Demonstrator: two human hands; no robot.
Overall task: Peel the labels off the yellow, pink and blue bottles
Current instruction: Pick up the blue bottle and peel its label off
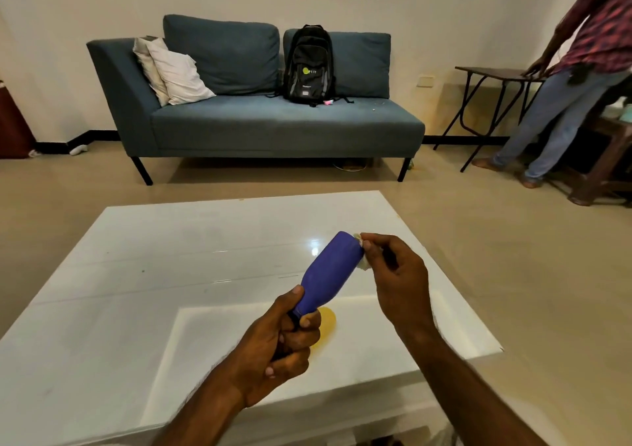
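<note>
**Blue bottle: label coming off**

Blue bottle (330, 271) held tilted above the white surface (171, 240), neck gripped by left hand (280, 346). Right hand (396, 274) fingers (367, 244) pinch a pale label scrap (363, 265) at its base. Yellow object (325, 326) partly hidden beneath; pink bottle unseen, so its status is unknown.

Warm, even indoor light fills the room, a small bright glare spot sits on the glossy white table (239, 240), soft shadow lies under the sofa (273, 127), the wide lens bends the walls and floor at the edges, and the near forearms look slightly soft.
</note>
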